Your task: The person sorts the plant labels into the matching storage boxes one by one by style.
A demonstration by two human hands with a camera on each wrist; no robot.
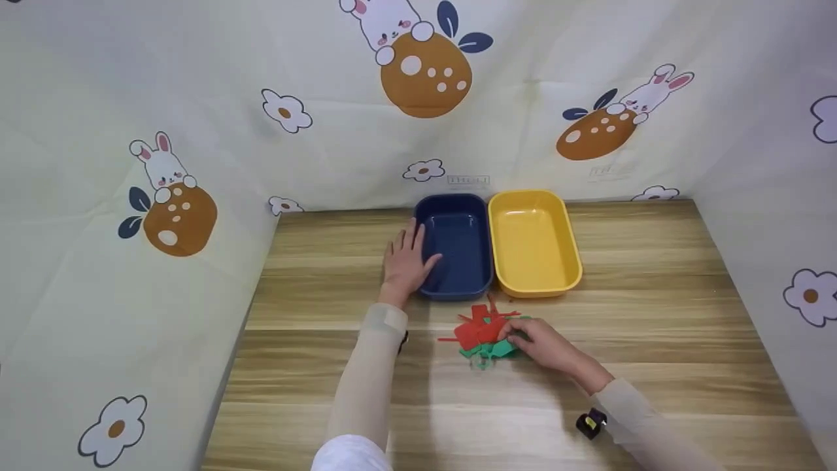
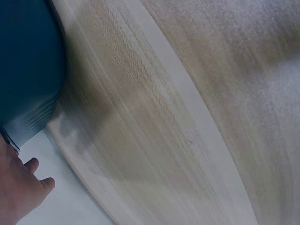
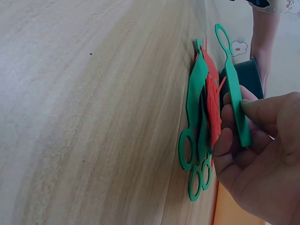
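In the right wrist view my right hand (image 3: 262, 150) pinches a flat green strip with a loop at one end (image 3: 233, 79) between thumb and fingers. More green looped strips (image 3: 196, 89) lie beside it in a pile with red pieces (image 1: 482, 332). From the head view, my right hand is at the pile's right side. My left hand (image 1: 403, 265) rests along the left side of the dark blue bin (image 1: 458, 296), fingers straight and spread, thumb over the rim.
A yellow bin (image 1: 539, 292) stands against the blue bin's right side, both near the back wall (image 1: 346, 157). Patterned cloth also covers both sides. The wooden table (image 1: 314, 366) extends around the pile. A small black device (image 1: 591, 424) is at the right wrist.
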